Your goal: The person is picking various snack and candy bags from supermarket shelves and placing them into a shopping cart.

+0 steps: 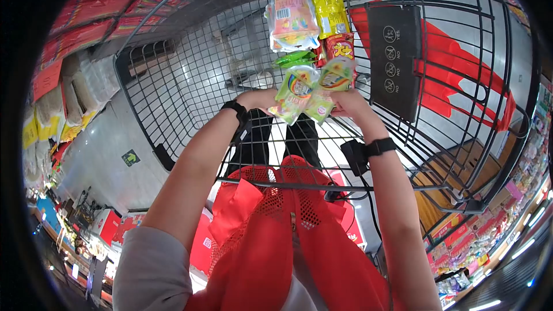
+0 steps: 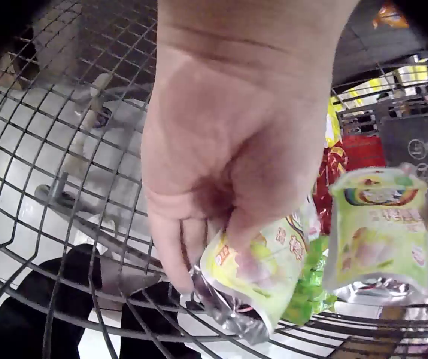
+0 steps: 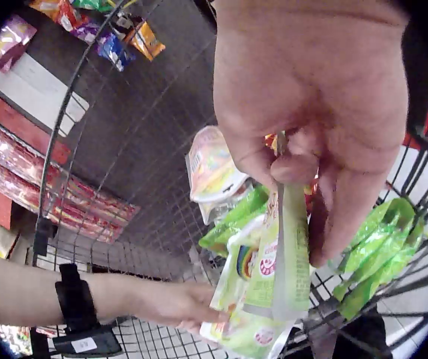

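Observation:
Over the wire cart, my left hand (image 1: 258, 101) pinches a pale green candy pouch (image 1: 295, 89) with a rainbow logo by its side edge. My right hand (image 1: 350, 105) grips a second, similar pouch (image 1: 337, 75), and the two overlap in the head view. The left wrist view has thumb and fingers closed on the left pouch (image 2: 262, 262), its silvery end downward. In the right wrist view the right pouch (image 3: 292, 247) is seen nearly edge-on between thumb and fingers. Beyond the hands lie a pink pouch (image 1: 294, 17), a yellow bag (image 1: 329, 11), a red snack bag (image 1: 339, 46) and a green packet (image 1: 296, 59).
Around both hands stands the black wire shopping cart (image 1: 133, 89). A dark panel with pictograms (image 1: 394, 60) hangs at its right, before red cloth (image 1: 443, 69). Stacked red packages (image 1: 92, 14) line the left. More green packets (image 3: 386, 247) lie beside the right hand.

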Motion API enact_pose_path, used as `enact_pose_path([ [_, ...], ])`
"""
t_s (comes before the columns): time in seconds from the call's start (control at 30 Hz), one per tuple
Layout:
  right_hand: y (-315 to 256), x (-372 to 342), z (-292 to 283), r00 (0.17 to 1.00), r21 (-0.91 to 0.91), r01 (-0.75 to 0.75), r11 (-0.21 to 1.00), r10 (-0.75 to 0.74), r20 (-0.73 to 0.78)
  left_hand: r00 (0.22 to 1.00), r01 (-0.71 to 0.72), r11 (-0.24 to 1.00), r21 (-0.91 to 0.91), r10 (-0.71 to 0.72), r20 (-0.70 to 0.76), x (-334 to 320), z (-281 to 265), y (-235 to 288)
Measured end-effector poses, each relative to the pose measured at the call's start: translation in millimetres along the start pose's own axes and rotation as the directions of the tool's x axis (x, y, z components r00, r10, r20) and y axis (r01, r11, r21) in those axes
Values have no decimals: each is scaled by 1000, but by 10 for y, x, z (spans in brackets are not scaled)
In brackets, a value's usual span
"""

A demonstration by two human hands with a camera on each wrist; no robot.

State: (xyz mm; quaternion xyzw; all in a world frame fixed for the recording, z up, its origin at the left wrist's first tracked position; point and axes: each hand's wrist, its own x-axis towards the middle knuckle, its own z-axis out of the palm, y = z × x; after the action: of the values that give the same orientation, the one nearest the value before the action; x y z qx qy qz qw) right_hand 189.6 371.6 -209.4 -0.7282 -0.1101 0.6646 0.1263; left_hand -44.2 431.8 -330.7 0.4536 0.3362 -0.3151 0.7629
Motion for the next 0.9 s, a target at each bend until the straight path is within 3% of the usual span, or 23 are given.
enact_pose_path([
  [0.13,-130,-171,-189,996,-73,65,995,-69,-51,996,-67,989,-128,73,41,-295,-71,-8],
  [0.2,-308,-391,-278,963,-521,211,827,-268,-35,996,1,999,54,-6,83,-587,-135,202],
  [0.27,-460,-561,-285,942,-496,269,826,-332,-43,995,-58,998,-13,59,79,-756,-200,134],
  [0.33,-545,-640,-268,893,-447,370,814,-444,-69,998,-64,998,0,64,-6,-968,-325,144],
  [0.4,-532,-599,-239,884,-411,375,831,-453,-110,979,-124,982,-140,98,-181,-1058,-511,21],
  [0.43,-550,-598,-215,874,-436,355,827,-459,-159,977,-125,982,-143,97,-188,-1068,-591,-29],
  [0.5,-573,-563,-171,860,-464,339,818,-470,-200,884,-303,892,-337,131,-450,-1050,-739,-99],
  [0.53,-557,-526,-151,840,-484,360,798,-503,-204,881,-306,890,-339,130,-454,-1003,-791,-114],
  [0.6,-564,-490,-99,819,-510,379,772,-536,-203,774,-459,823,-334,185,-606,-831,-878,-124],
  [0.63,-570,-490,-55,789,-475,449,757,-585,-188,717,-491,790,-367,127,-685,-676,-916,-162],
  [0.67,-573,-491,-15,755,-437,514,738,-631,-177,718,-492,787,-372,125,-685,-517,-969,-185],
  [0.73,-582,-476,30,751,-451,515,729,-637,-171,554,-201,971,-132,2,-832,-218,-1086,-198],
  [0.77,-593,-469,48,746,-462,518,720,-644,-167,554,-207,969,-137,0,-832,-91,-1132,-207],
  [0.8,-610,-470,73,746,-469,517,716,-645,-163,495,-47,994,99,109,-862,-4,-1161,-187],
  [0.83,-631,-473,104,723,-455,551,700,-673,-160,452,129,939,318,230,-862,59,-1186,-184],
  [0.87,-651,-479,138,698,-439,583,684,-698,-159,452,124,941,314,228,-862,101,-1201,-200],
  [0.9,-683,-488,175,684,-394,620,679,-713,-153,457,-18,983,182,170,-873,130,-1212,-220],
])
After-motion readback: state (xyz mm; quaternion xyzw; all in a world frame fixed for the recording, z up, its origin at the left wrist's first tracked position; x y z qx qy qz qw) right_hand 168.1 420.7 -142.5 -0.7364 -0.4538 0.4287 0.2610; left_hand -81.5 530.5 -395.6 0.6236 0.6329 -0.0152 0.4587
